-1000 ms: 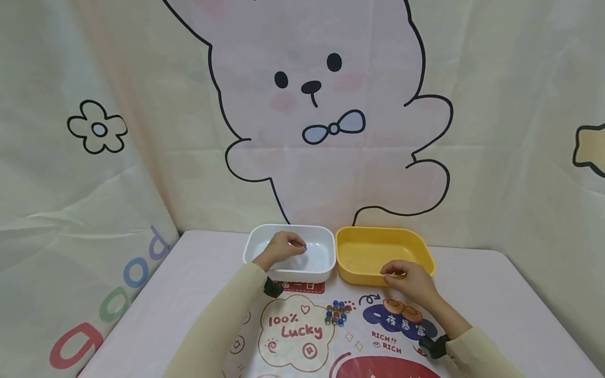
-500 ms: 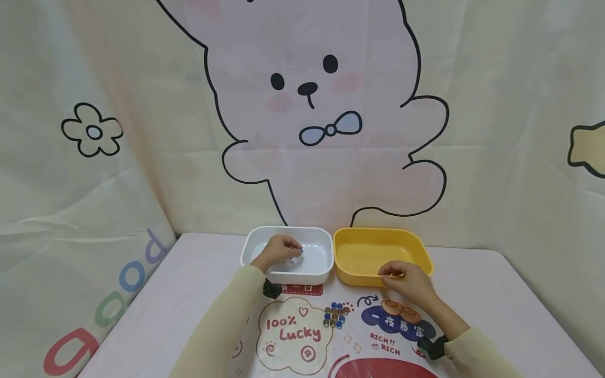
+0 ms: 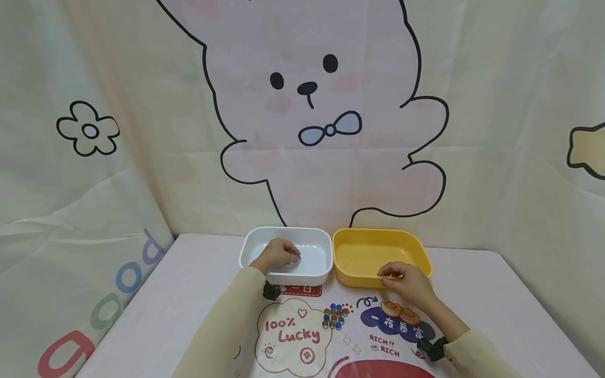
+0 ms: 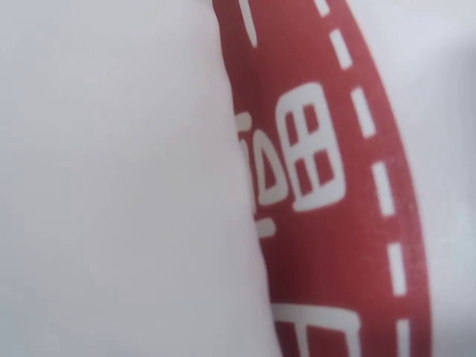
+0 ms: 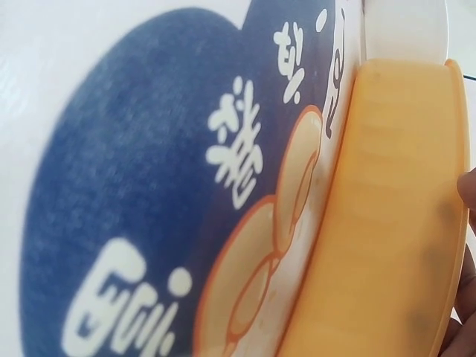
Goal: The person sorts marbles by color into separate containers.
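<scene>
My left hand (image 3: pixel 279 253) reaches down into the white tray (image 3: pixel 325 273), its thumb and fingertips pinching a small blue marble (image 3: pixel 299 256). Most of that marble is hidden by the fingers. On the right, the other hand (image 3: pixel 407 279) holds the front rim of the yellow tray (image 3: pixel 345 274). In the right wrist view the thumb (image 5: pixel 467 190) lies at the rim and the fingers are partly hidden behind it. The left wrist view shows neither fingers nor marble.
A cluster of blue and brownish marbles (image 3: pixel 334 316) lies on the printed tabletop (image 3: pixel 477 294) in front of the trays. The two trays stand side by side against the curtain (image 3: pixel 496 157) at the back.
My left hand has sunk a little lower into the white tray, with the blue marble still pinched. The right hand stays at the yellow rim. The head view shifts slightly.
</scene>
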The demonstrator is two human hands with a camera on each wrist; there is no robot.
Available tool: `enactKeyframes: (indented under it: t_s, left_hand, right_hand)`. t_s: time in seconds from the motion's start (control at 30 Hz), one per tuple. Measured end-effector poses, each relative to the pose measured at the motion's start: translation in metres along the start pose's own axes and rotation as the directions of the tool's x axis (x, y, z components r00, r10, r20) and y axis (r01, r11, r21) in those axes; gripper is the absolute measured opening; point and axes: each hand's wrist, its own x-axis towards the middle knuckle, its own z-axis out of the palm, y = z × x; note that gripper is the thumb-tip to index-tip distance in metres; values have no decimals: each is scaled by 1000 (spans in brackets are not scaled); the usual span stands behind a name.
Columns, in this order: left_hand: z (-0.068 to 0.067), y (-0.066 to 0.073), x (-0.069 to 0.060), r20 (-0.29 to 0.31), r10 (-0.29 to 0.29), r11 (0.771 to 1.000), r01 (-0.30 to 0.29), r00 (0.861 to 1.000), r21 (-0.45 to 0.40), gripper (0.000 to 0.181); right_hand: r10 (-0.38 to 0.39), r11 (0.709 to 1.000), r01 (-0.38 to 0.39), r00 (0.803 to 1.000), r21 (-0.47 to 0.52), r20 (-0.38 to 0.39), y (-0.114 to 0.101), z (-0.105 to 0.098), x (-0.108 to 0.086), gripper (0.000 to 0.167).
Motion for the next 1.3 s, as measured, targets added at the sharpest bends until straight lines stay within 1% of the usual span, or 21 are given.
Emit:
enactKeyframes:
  t_s: [0.23,0.47,0.63,0.73,0.93,1.03,1.1,1.2,1.3]
  left_hand:
    - [0,-1,1,11,21,999,-21,1000,32,10]
    - [-3,0,0,19,27,999,-28,999,21,14]
    - [-7,7,-3,29,89,994,-90,996,61,16]
    - [-10,13,-6,28,138,986,-140,990,89,17]
    - [-11,25,-16,32,234,965,-236,972,114,16]
    - [-11,30,-22,32,245,963,-247,969,109,16]
    - [-12,33,-28,30,243,964,-245,970,101,16]
    - [-14,35,-36,27,249,964,-250,968,86,17]
    - [-17,34,-45,16,279,958,-279,960,69,18]
  right_hand:
    - [5,1000,-5,1000,1,-4,-1,-1,0,7]
    - [10,1000,-10,1000,5,-6,-2,2,0,8]
    - [24,1000,-24,1000,-5,4,-1,2,0,8]
    - [8,1000,-8,1000,-13,6,0,1,0,8]
    - [13,1000,-13,1000,-22,5,4,0,0,9]
    - [11,1000,-11,1000,-25,4,4,-1,0,9]
    - [2,1000,-2,1000,-30,1,4,-1,0,9]
    - [-8,999,8,1000,-31,-2,4,-1,0,9]
    - [-14,1000,14,1000,-28,-3,3,0,0,9]
